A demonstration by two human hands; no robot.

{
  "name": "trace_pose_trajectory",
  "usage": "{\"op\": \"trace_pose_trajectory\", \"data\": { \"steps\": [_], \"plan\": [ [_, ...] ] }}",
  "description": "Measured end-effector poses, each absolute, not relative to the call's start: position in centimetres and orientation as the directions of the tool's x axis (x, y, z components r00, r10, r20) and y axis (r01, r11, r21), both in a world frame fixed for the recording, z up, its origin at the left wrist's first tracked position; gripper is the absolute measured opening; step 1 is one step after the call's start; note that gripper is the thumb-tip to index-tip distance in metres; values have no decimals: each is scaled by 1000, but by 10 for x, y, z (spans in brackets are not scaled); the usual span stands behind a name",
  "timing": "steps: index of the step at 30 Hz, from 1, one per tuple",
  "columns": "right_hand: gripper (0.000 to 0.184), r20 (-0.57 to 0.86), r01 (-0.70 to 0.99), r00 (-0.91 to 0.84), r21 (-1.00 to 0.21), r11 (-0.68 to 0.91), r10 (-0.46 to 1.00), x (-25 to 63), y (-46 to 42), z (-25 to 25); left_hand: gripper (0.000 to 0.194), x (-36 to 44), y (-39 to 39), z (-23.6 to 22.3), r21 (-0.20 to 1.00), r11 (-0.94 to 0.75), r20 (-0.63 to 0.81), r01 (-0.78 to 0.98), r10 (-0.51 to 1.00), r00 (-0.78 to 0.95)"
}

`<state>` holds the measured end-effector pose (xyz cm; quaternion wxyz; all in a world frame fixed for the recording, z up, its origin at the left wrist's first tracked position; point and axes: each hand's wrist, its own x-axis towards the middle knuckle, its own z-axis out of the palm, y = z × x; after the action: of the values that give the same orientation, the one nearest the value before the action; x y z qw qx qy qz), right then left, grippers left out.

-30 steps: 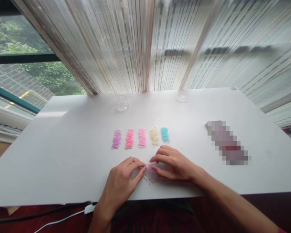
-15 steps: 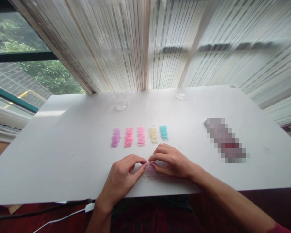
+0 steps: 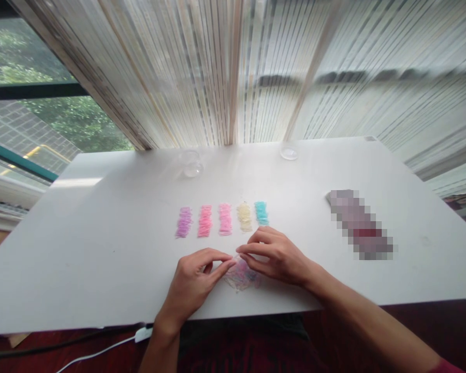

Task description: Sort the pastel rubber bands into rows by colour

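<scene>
A mixed pile of small thin elastic bands [image 3: 243,277] lies near the table's front edge, pale, pink and bluish. Over its left side, my left hand [image 3: 196,280] is closed in a pinch of thumb and forefinger. Facing it, my right hand [image 3: 275,256] pinches just above the pile. The fingertips are slightly apart; whatever is in them is too small to make out. Beyond the hands, bands lie grouped by colour in upright strips: purple [image 3: 184,223], coral [image 3: 205,221], pink [image 3: 225,219], cream [image 3: 244,216] and turquoise [image 3: 261,213], the last nearest my right hand.
Clear round containers or lids [image 3: 193,169] stand at the back of the white table [image 3: 101,248], with another clear dish [image 3: 289,152] farther right. A pixelated object [image 3: 361,225] lies to the right. A white cable [image 3: 101,353] hangs below the front edge.
My fingertips have drawn a little apart, the right hand rising slightly. More of the mixed pile shows between them. The colour strips stay as they were.
</scene>
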<state>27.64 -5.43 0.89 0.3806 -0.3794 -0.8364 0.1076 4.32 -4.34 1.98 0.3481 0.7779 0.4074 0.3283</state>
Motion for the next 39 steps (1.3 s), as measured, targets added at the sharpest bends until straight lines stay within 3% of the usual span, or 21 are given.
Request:
{"op": "trace_pose_trajectory", "data": {
  "steps": [12,21,27,39],
  "plan": [
    [12,543,612,-393,-447,652,742,278,-54,6,12,41,-44,21,713,-542,297,444,807,510],
    [12,555,657,-298,-471,589,777,280,-51,8,14,37,-45,23,626,-567,217,535,786,579],
    [13,552,621,-339,-477,622,762,279,-51,8,22,53,-36,16,695,-519,287,497,834,471],
    [12,516,595,-383,-497,632,766,279,-53,7,10,59,-33,10,794,-476,293,378,845,446]
  ]
}}
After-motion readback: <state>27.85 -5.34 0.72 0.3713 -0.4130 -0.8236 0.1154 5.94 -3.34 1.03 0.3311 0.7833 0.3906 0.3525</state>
